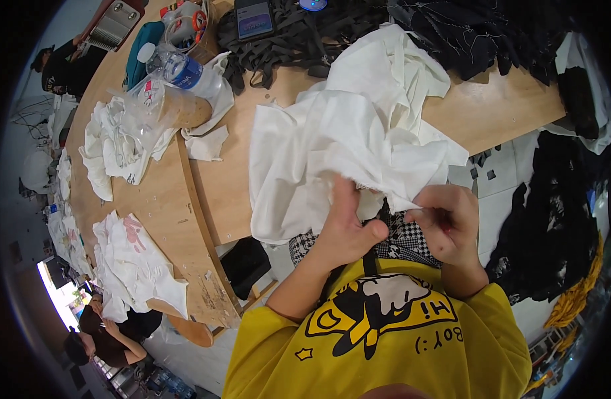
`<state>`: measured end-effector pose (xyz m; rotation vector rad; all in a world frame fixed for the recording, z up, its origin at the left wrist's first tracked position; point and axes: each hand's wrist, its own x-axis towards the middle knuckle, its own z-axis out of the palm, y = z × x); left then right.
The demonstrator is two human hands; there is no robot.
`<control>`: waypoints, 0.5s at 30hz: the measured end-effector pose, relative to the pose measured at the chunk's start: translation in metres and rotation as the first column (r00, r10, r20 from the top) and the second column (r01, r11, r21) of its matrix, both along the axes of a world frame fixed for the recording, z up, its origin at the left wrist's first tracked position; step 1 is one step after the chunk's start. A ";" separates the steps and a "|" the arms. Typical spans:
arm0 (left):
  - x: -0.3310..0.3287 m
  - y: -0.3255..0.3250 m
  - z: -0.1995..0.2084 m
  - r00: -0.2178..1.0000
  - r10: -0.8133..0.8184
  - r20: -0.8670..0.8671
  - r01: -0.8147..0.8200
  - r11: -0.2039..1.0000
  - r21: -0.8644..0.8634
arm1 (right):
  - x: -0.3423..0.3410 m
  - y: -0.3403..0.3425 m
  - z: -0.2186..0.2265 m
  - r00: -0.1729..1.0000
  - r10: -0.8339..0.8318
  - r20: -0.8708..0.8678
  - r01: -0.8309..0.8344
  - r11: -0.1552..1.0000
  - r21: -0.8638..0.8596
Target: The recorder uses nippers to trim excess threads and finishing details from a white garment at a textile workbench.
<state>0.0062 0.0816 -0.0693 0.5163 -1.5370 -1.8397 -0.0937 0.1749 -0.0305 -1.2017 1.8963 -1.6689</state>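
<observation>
A large piece of white cloth (pixel 299 146) lies bunched over the table edge and hangs toward my lap, its near edge frayed. My right hand (pixel 452 223) pinches a corner of that edge between thumb and fingers. Something small and red shows inside its curled palm, too hidden to name. My left hand (pixel 345 233) touches the cloth's frayed edge, its fingers stretched upward and slightly blurred. The left thumb stands apart, with nothing visible between it and the fingers. A dark strap hangs between my hands, over black-and-white patterned fabric on my lap.
Dark fabric strips (pixel 279 53) and a black cloth heap (pixel 478 33) lie at the back. A water bottle (pixel 179 70), a bagged drink cup (pixel 179 110) and white garment pieces (pixel 136 266) are on the left. Black cloth (pixel 538 219) hangs at right. Other people sit at left.
</observation>
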 end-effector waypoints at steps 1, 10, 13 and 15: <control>0.007 -0.010 0.007 0.964 -0.257 0.071 0.231 0.938 0.257 | -0.001 -0.002 0.004 0.996 0.007 -0.089 -0.009 1.000 -0.014; 0.012 -0.010 0.031 0.946 -0.051 -0.320 0.289 0.579 0.762 | -0.006 -0.001 -0.003 0.982 -0.079 -0.169 0.063 0.993 -0.102; 0.015 -0.007 0.025 1.000 0.005 -0.023 0.007 0.855 0.518 | -0.008 -0.003 -0.010 0.994 -0.089 -0.066 0.081 0.990 -0.115; 0.016 -0.007 0.022 0.983 0.102 0.155 -0.140 0.956 0.259 | -0.007 -0.003 -0.012 0.997 -0.076 0.021 0.078 0.992 -0.101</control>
